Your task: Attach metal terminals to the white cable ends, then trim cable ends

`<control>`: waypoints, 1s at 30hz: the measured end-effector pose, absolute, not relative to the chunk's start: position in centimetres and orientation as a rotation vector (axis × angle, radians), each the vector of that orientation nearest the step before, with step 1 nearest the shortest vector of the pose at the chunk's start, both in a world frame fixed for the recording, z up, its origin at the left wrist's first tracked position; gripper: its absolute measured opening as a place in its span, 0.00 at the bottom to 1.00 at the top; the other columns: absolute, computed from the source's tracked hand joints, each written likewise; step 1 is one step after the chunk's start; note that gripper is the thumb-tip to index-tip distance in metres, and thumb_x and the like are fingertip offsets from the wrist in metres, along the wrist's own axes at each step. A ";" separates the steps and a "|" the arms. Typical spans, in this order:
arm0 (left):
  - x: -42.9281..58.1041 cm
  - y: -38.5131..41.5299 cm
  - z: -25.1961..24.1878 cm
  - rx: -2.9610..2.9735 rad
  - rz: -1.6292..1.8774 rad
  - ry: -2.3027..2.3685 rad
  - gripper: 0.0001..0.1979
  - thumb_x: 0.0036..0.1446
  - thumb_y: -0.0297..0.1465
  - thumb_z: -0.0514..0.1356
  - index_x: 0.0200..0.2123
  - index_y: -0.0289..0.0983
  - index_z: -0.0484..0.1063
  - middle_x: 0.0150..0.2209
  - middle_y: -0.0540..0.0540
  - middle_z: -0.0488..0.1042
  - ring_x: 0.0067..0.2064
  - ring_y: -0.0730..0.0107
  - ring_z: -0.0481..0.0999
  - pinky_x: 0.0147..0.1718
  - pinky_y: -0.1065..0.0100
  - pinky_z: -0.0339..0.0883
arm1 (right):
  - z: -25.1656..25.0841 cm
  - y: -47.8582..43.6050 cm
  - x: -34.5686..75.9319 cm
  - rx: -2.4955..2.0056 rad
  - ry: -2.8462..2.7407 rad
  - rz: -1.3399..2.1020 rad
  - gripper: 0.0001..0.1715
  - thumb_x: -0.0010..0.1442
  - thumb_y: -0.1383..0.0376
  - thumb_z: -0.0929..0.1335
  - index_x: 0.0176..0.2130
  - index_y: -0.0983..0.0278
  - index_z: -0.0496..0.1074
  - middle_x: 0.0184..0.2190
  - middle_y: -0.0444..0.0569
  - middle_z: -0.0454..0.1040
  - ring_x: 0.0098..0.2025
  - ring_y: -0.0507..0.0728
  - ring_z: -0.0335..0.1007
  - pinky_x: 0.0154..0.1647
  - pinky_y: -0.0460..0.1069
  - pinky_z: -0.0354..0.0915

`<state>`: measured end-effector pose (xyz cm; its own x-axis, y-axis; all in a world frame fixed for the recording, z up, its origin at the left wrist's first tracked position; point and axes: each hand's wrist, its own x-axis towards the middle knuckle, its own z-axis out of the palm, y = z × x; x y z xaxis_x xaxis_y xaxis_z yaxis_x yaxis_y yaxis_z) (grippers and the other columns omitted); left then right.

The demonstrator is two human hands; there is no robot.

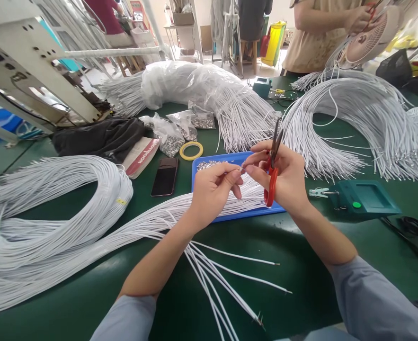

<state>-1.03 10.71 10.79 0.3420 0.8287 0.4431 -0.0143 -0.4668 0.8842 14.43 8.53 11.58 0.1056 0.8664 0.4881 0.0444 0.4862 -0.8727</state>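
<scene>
Over a blue tray point(226, 157), my left hand point(210, 192) is closed in a pinch on what looks like the end of a white wire, mostly hidden by the fingers. My right hand point(289, 177) has red-handled scissors point(271, 184) hooked in it, their dark blades pointing up. Its thumb and fingertip meet the left fingertips at the same tiny piece. Small metal terminals point(209, 164) lie at the tray's back left. A long bundle of white wires point(152, 215) runs from the left beneath my left hand into the tray. Several loose wires point(226, 279) fan out towards me.
Behind the tray are yellow tape point(191, 150), bags of metal parts point(169, 137), a phone point(164, 176) and a plastic-wrapped wire bundle point(191, 85). A coiled bundle point(358, 104) and a green device point(368, 199) stand right. A co-worker point(315, 33) stands across, near a fan point(372, 35).
</scene>
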 end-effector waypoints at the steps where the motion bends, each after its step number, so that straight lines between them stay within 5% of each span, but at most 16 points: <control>1: -1.0 10.7 10.8 1.749 1.229 0.723 0.16 0.61 0.39 0.61 0.28 0.33 0.74 0.22 0.51 0.73 0.18 0.78 0.73 0.20 0.75 0.68 | 11.6 8.5 14.4 -0.894 -1.339 0.742 0.14 0.50 0.70 0.74 0.38 0.61 0.71 0.28 0.40 0.78 0.31 0.50 0.77 0.32 0.46 0.72; 12: -0.8 10.8 10.4 1.787 1.306 0.693 0.13 0.60 0.37 0.63 0.28 0.33 0.75 0.23 0.51 0.73 0.18 0.80 0.72 0.17 0.78 0.66 | 11.8 8.3 14.5 -0.956 -1.378 0.700 0.18 0.49 0.59 0.77 0.38 0.60 0.71 0.27 0.40 0.77 0.29 0.50 0.75 0.30 0.47 0.70; 30: -0.7 10.6 10.2 1.840 1.313 0.661 0.11 0.61 0.32 0.62 0.28 0.34 0.74 0.23 0.53 0.72 0.19 0.81 0.72 0.19 0.78 0.66 | 11.9 8.0 14.6 -0.980 -1.433 0.592 0.15 0.51 0.60 0.75 0.36 0.60 0.69 0.26 0.39 0.75 0.26 0.49 0.70 0.23 0.46 0.63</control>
